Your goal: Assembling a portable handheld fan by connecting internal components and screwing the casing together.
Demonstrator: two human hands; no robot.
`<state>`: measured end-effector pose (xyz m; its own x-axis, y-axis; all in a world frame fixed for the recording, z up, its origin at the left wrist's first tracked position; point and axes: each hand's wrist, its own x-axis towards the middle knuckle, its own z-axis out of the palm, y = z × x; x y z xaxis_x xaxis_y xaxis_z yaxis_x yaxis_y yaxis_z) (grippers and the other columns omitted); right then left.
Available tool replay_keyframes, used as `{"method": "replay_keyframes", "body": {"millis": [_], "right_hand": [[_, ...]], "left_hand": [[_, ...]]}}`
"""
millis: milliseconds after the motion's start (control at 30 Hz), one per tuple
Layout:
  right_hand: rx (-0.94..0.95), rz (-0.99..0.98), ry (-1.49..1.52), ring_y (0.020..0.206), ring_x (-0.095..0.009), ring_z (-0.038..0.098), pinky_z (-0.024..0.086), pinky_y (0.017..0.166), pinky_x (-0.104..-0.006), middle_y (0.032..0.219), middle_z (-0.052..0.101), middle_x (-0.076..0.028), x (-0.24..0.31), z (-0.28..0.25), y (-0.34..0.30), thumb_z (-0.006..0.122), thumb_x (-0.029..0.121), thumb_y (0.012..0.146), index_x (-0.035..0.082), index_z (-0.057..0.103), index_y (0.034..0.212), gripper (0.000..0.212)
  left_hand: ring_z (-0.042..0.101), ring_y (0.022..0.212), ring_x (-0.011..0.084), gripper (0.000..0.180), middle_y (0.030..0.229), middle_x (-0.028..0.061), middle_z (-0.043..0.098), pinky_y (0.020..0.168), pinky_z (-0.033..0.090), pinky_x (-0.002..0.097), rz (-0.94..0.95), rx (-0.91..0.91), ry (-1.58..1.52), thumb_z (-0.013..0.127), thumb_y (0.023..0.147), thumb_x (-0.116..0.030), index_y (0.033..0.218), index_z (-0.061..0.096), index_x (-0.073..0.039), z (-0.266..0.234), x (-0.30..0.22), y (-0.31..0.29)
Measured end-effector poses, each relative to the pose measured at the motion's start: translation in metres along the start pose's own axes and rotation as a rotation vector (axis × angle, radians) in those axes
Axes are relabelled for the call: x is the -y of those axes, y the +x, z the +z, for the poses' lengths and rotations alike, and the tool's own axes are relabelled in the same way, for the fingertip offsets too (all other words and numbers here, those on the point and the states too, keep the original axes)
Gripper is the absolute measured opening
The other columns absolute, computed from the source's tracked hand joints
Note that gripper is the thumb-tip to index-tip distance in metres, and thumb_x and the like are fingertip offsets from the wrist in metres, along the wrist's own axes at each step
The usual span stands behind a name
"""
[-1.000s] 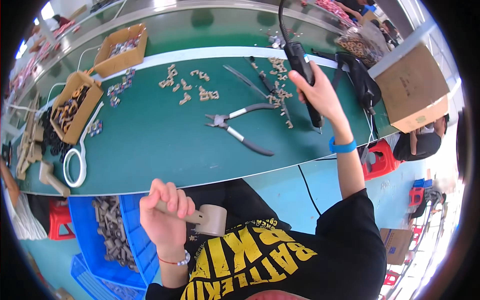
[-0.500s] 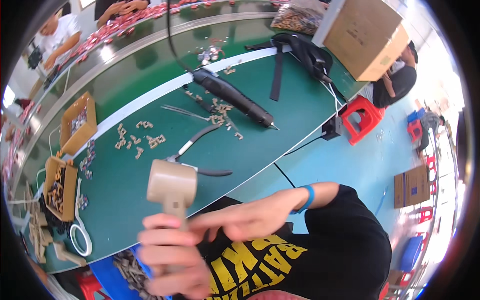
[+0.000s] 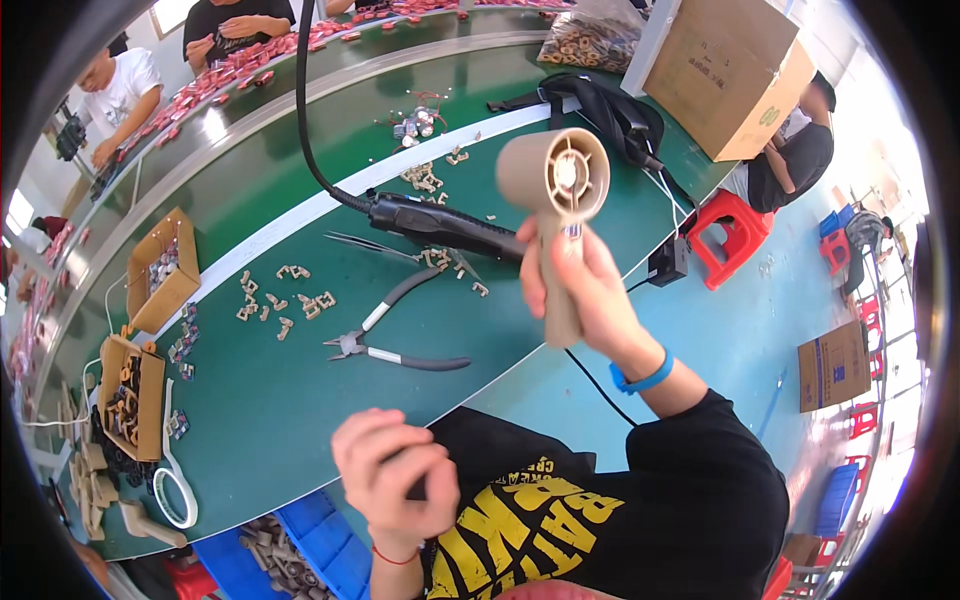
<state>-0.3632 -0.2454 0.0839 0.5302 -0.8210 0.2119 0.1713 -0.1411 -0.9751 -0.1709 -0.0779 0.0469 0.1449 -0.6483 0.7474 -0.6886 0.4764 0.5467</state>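
Observation:
Upright over the table's right part, a beige handheld fan body [image 3: 553, 180] shows its round end with a spoked hub. My right hand [image 3: 590, 285] is wrapped round its handle. Low in front of my chest, my left hand [image 3: 395, 480] is loosely curled, a gap between thumb and fingers, and nothing visible in it. Behind the fan lies a black electric screwdriver [image 3: 445, 225] with a cable; its tip is hidden by my right fingers, and I cannot tell whether they touch. Pliers [image 3: 400, 325] with dark handles lie spread on the green table [image 3: 300, 400].
Small beige parts [image 3: 285, 300] and tweezers [image 3: 365, 245] lie about. Cardboard boxes of parts [image 3: 165, 275] stand left, near a roll of white tape [image 3: 176, 498]. A blue bin [image 3: 320, 545] sits below the edge. A black bag [image 3: 610, 115] and large carton [image 3: 725, 75] are far right.
The fan body has passed from my left hand to my right and moved up and right, turned to show its spoked end. My left hand is lower. The screwdriver has shifted slightly left and down.

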Motion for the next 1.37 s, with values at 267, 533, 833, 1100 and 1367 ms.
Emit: {"method": "replay_keyframes", "body": {"millis": [267, 533, 833, 1100, 1367], "right_hand": [[-0.215, 0.125, 0.022, 0.069, -0.013, 0.055, 0.048, 0.06, -0.027, 0.084, 0.053, -0.006, -0.018, -0.039, 0.024, 0.042, 0.034, 0.102, 0.001, 0.044, 0.126, 0.041], [0.076, 0.055, 0.005, 0.055, -0.013, 0.052, 0.044, 0.05, -0.0253, 0.079, 0.051, -0.008, 0.003, 0.015, 0.021, 0.053, 0.029, 0.096, -0.003, 0.042, 0.126, 0.045], [0.458, 0.289, 0.231, 0.061, -0.012, 0.053, 0.045, 0.056, -0.024, 0.087, 0.053, -0.007, -0.01, 0.084, 0.068, 0.044, 0.036, 0.1, 0.002, 0.043, 0.13, 0.046], [0.492, 0.307, 0.183, 0.059, -0.01, 0.048, 0.042, 0.054, -0.0255, 0.087, 0.052, -0.004, -0.029, 0.124, 0.113, 0.04, 0.039, 0.102, 0.002, 0.046, 0.126, 0.044], [0.215, 0.501, 0.164, 0.067, -0.015, 0.055, 0.048, 0.059, -0.0287, 0.089, 0.057, -0.005, -0.076, 0.169, 0.204, 0.045, 0.034, 0.101, 0.001, 0.049, 0.12, 0.038]], "left_hand": [[0.058, 0.089, 0.0297, 0.013, 0.09, 0.0127, 0.06, 0.081, 0.046, 0.0387, -0.295, -0.152, 0.037, 0.062, 0.075, 0.001, 0.087, 0.059, -0.002, -0.014, 0.049, -0.006], [0.058, 0.089, 0.0282, 0.014, 0.09, 0.0123, 0.061, 0.08, 0.046, 0.0366, -0.382, -0.138, 0.002, 0.065, 0.075, 0.002, 0.087, 0.061, -0.002, -0.013, 0.06, -0.011], [0.058, 0.089, 0.0296, 0.014, 0.09, 0.0113, 0.062, 0.081, 0.047, 0.0381, -0.351, -0.129, 0.002, 0.067, 0.074, 0.001, 0.087, 0.062, -0.003, -0.016, 0.059, -0.011], [0.059, 0.091, 0.0282, 0.013, 0.091, 0.0107, 0.063, 0.083, 0.047, 0.0375, -0.333, -0.126, -0.025, 0.067, 0.074, 0.001, 0.086, 0.062, -0.002, -0.018, 0.059, -0.011], [0.059, 0.093, 0.0281, 0.014, 0.091, 0.0094, 0.063, 0.084, 0.047, 0.0379, -0.327, -0.108, -0.083, 0.068, 0.073, -0.001, 0.086, 0.063, -0.003, -0.022, 0.063, -0.014]]}}
